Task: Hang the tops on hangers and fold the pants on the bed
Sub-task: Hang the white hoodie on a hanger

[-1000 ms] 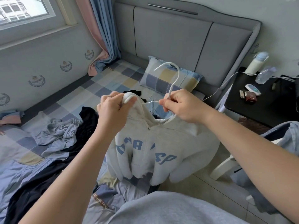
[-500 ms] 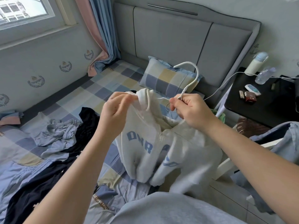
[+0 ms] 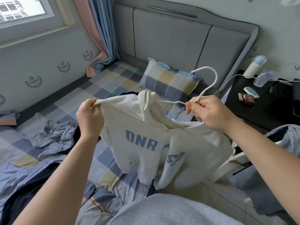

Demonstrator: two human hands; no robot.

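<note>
A light grey zip hoodie [image 3: 151,132] with blue letters hangs in the air over the bed's edge. My left hand [image 3: 90,116] pinches its left shoulder and stretches it out sideways. My right hand [image 3: 209,111] grips the neck of a white hanger [image 3: 211,80] together with the hoodie's right collar; the hook points up and left. The hanger's left arm runs into the neck opening under the hood. A crumpled blue-grey garment [image 3: 55,135] and dark clothes [image 3: 27,190] lie on the checked bed [image 3: 113,82] to the left.
A checked pillow [image 3: 168,80] leans on the grey headboard [image 3: 170,41]. A black bedside table [image 3: 263,101] at right holds a bottle, small boxes and a white cable. A white chair with blue clothes [image 3: 279,143] stands at the right edge.
My left hand moved left, pulling the hoodie's shoulder out wide. My right hand and the hanger shifted right and the hook tipped up. The letters DNR came into full sight.
</note>
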